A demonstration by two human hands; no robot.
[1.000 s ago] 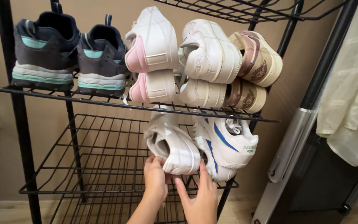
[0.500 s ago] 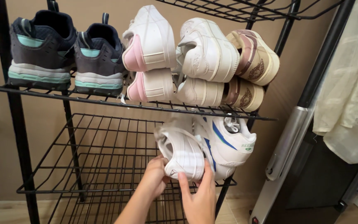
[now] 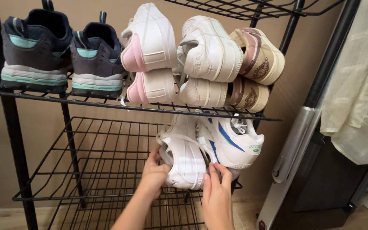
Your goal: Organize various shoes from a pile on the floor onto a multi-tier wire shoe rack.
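My left hand point(image 3: 155, 170) is curled around the heel end of the white sneaker point(image 3: 183, 155), thumb side pressed into its opening, so it has a firm hold on the shoe. My right hand point(image 3: 216, 192) lies flatter, fingers only loosely bent, touching the lower right edge of the same sneaker near its sole, more a push than a grip.

Compared with a second ago, the sneaker has swung round and gone further in. Then it sat tilted at the front edge of the lower shelf point(image 3: 86, 187), with my right hand spread open beneath it. Now it stands on its heel end, sole side facing me, tucked tight against the white sneaker with blue stripes point(image 3: 235, 145) on the right end of that shelf. The two shoes touch along their sides. That reads to me as the pair being nearly settled together, with only a last nudge left.

Above, the upper shelf point(image 3: 107, 103) carries a pair of dark grey and teal trainers point(image 3: 60, 51), a white pair with pink heels point(image 3: 150, 55), a plain white pair point(image 3: 209, 55) and a beige and brown pair point(image 3: 256, 64), the last three stacked one shoe on the other. A pale cloth point(image 3: 358, 85) hangs to the right.
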